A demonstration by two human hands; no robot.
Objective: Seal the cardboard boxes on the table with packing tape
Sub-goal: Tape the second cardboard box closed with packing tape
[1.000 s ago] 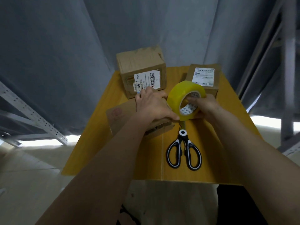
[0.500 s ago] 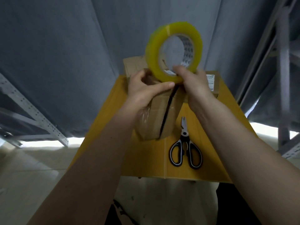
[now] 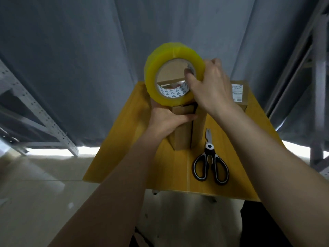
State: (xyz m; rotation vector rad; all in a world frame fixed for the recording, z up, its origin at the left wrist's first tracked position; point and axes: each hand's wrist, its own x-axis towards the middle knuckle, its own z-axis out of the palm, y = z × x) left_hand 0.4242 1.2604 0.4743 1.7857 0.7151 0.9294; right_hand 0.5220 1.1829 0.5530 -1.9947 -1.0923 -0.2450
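Head view: early stage, left hand (image 3: pixel 167 120) grips the upright box (image 3: pixel 185 129) on the bench (image 3: pixel 124 139) beside the scissors (image 3: pixel 211 163), right hand (image 3: pixel 211 88) fingers clamped on the tape roll (image 3: pixel 170 72) above the box; labelled box (image 3: pixel 239 97) behind the scissors looks untaped.

Big yellow translucent plastic tape roll (image 3: pixel 173 72): glossy, smooth, w/ printed white paper core inside. Tall brown cardboard box (image 3: pixel 183 129) under it: matt, plain paper-board, creased edges. Second brown cardboard box w/ white paper label (image 3: pixel 239 97) at back right: matt too, label flat & smooth. Small yellow-orange table top (image 3: pixel 124 148): smooth, slight sheen, looks like laminate or wood, can't tell which. Black-and-white-handled scissors (image 3: pixel 210 163): handles glossy plastic, blades dull grey metal. Grey cloth backdrop (image 3: pixel 80 50): matt, soft folds. Grey perforated metal shelf rails (image 3: pixel 41 114): painted, matt. Pale floor (image 3: pixel 35 184): smooth, faintly shiny.
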